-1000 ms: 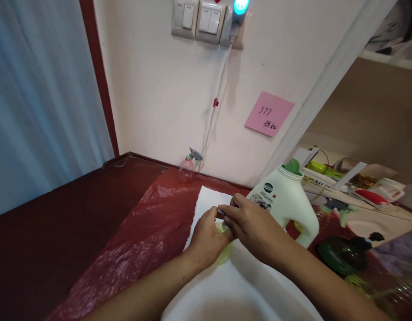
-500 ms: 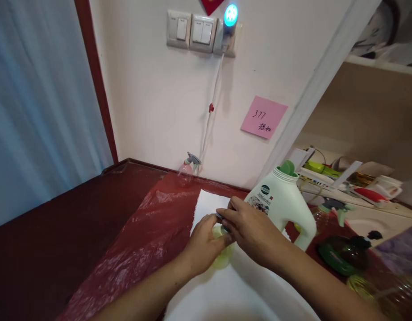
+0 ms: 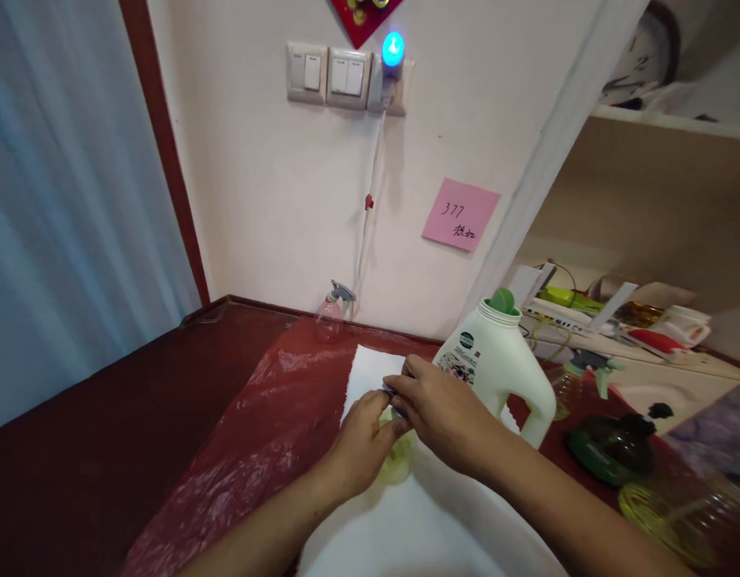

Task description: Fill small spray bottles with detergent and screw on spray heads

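Yellow-green plastic item [image 3: 398, 463] kept on white paper [image 3: 370, 370] for steadiness, left hand [image 3: 362, 442] closed around it; right hand [image 3: 442, 418] pinching small dark part [image 3: 389, 389].

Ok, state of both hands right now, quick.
Left hand: closed around a translucent yellow-green plastic object.
Right hand: fingers closed on that object's dark top end.

On the counter [image 3: 105, 401], a plastic sheet [image 3: 267, 417], and on that, a paper sheet [image 3: 370, 373]. Just behind the paper, against the wall [image 3: 255, 200], a small spray bottle [image 3: 330, 316]. Right of the paper, a detergent jug [image 3: 490, 369], with a second spray bottle [image 3: 577, 381] beyond it. On the paper, under the left hand [image 3: 361, 445] and right hand [image 3: 442, 417], a round object [image 3: 398, 466], probably plastic, mostly hidden. Higher on the wall, a sticky note [image 3: 459, 214] right of a cord [image 3: 366, 216].
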Action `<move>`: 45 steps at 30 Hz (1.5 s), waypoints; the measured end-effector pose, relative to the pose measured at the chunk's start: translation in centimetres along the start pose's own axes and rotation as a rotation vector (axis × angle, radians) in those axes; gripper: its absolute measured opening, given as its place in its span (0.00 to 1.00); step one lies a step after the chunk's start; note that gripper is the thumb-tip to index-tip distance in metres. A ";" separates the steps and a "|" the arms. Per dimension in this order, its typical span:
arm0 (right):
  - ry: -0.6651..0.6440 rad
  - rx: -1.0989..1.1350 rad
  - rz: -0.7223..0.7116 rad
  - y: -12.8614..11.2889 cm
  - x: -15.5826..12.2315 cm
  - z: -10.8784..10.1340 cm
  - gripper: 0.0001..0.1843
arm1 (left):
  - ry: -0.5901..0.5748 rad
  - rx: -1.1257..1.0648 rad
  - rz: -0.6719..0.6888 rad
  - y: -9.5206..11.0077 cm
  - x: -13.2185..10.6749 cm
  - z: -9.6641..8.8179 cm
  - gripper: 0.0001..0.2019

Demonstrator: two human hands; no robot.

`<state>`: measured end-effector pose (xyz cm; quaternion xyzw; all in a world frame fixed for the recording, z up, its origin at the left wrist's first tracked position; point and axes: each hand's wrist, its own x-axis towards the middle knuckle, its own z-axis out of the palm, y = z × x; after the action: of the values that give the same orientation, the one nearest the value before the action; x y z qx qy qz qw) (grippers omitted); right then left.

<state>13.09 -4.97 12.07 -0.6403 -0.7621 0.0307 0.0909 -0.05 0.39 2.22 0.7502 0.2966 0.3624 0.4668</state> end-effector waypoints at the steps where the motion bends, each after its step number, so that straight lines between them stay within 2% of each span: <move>1: 0.003 0.015 0.003 0.0 0.0 -0.1 0.11 | -0.013 0.004 0.007 0.0 0.0 -0.2 0.07; 3: 0.011 0.057 0.007 0.3 -0.1 -0.5 0.11 | -0.049 0.001 0.026 -0.1 -0.1 -0.8 0.09; 6: 0.071 0.167 0.000 1.4 -0.8 -1.5 0.20 | -0.089 -0.005 0.022 -0.5 -0.5 -2.0 0.16; 9: 0.318 0.419 -0.015 3.2 -2.9 -1.7 0.23 | -0.092 -0.027 -0.095 -1.6 -1.1 -3.3 0.25; 12: 0.644 0.664 0.122 5.3 -5.5 0.2 0.17 | -0.098 -0.095 -0.241 -3.0 -1.9 -3.8 0.30; 14: 0.761 0.790 0.283 6.4 -7.0 2.5 0.15 | -0.099 -0.126 -0.282 -3.9 -2.4 -3.7 0.33; 15: 0.770 0.837 0.343 6.8 -7.6 3.7 0.14 | -0.099 -0.132 -0.288 -4.2 -2.6 -3.5 0.34; 18: 0.718 0.875 0.390 7.3 -8.4 6.4 0.13 | -0.093 -0.107 -0.263 -4.8 -2.8 -3.1 0.33; 20: 0.675 0.832 0.312 7.0 -8.3 6.6 0.14 | -0.069 -0.066 -0.219 -4.6 -2.7 -2.9 0.29; 23: 0.548 0.545 0.043 6.2 -7.6 5.0 0.25 | -0.028 0.004 -0.127 -3.6 -2.3 -2.8 0.24; 26: 0.395 0.261 -0.215 5.6 -6.3 3.0 0.34 | -0.044 0.034 -0.072 -2.4 -2.0 -2.4 0.26; 28: 0.333 0.210 -0.311 5.5 -5.3 2.1 0.34 | -0.058 0.011 -0.047 -2.0 -1.9 -1.9 0.29; 31: 0.264 0.199 -0.393 5.2 -3.6 1.1 0.25 | -0.032 -0.025 -0.010 -2.0 -1.9 -1.1 0.27; 34: 0.184 0.180 -0.406 4.8 -2.5 0.0 0.18 | 0.013 -0.054 -0.028 -2.2 -2.0 -0.5 0.24; 38: 0.051 0.199 -0.279 3.9 -1.8 -1.2 0.13 | 0.001 -0.105 -0.024 -2.4 -2.1 -0.4 0.21; 41: 0.004 0.203 -0.230 3.3 -1.5 -1.6 0.12 | -0.030 -0.076 -0.003 -2.6 -2.1 -0.3 0.17; 45: -0.014 0.164 -0.163 2.9 -1.2 -1.4 0.11 | 0.025 -0.052 -0.074 -3.2 -2.3 0.0 0.25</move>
<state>16.38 -5.70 12.88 -0.5664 -0.8071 0.0902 0.1399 -1.65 -0.16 -1.37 0.7218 0.3206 0.3617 0.4954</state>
